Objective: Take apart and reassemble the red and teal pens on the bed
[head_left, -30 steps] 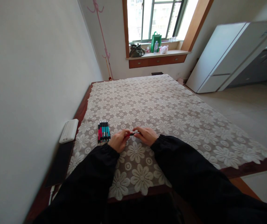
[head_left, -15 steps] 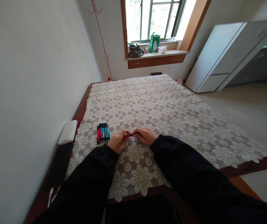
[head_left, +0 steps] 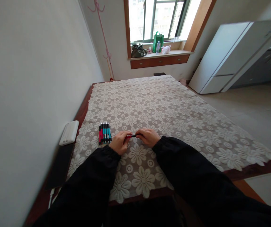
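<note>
Between my two hands is a red and black pen (head_left: 132, 136), held level just over the flowered tablecloth (head_left: 144, 181). My left hand (head_left: 119, 142) pinches its red end, and my right hand (head_left: 147, 136) is closed round the black end. The fingers cover both ends, so I cannot tell whether the pen is whole or in parts. Left of my left hand, several pens (head_left: 105, 133) lie side by side in a neat row, red ones on the left and teal ones on the right, all with black sections.
Along the table's left edge lie a white power bank (head_left: 69, 133) and a dark flat object (head_left: 60, 166) with a white cable (head_left: 51, 198). The wall (head_left: 43, 78) runs close on that side. Beyond the table are a windowsill with bags (head_left: 139, 50) and a white fridge (head_left: 230, 50).
Slightly more of the pen shows between my fingers. Both hands stay in nearly the same place, and the camera view has shifted a little.
</note>
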A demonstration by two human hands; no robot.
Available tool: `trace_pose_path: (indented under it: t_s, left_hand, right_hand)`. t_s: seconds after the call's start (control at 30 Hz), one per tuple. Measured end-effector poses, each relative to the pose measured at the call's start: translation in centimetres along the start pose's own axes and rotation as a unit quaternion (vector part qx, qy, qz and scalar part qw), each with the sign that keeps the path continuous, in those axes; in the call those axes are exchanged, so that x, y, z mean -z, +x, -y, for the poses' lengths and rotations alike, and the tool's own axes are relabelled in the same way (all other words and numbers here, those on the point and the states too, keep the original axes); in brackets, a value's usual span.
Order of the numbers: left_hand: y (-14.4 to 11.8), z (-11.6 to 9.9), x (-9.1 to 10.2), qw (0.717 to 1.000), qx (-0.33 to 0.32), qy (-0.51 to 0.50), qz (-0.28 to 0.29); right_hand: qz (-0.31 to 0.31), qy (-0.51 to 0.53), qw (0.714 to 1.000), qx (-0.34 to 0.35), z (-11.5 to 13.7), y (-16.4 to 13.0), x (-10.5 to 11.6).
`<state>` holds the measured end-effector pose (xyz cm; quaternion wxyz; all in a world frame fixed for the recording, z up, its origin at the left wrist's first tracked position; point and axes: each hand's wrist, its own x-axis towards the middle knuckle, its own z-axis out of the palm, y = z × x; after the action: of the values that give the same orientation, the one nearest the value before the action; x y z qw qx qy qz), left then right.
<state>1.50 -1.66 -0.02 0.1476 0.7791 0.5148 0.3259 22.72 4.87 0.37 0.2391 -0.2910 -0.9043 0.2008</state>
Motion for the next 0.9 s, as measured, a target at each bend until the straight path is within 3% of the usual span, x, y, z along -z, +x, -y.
trace_pose_path:
  t_s: [0.17, 0.37, 0.9]
  left_hand:
    - [0.1, 0.4, 0.1, 0.999, 0.015, 0.034, -0.017]
    - [0.1, 0.1, 0.7, 0.995, 0.010, 0.093, 0.021]
    - [0.0, -0.5, 0.8, 0.996, -0.005, 0.085, 0.025]
  right_hand:
    - [0.001, 0.011, 1.000, -0.012, -0.1, 0.0, -0.1]
    - [-0.009, 0.013, 1.000, -0.008, 0.0, -0.1, 0.1]
    - [0.053, -0.038, 0.997, -0.043, 0.4, 0.0, 0.3]
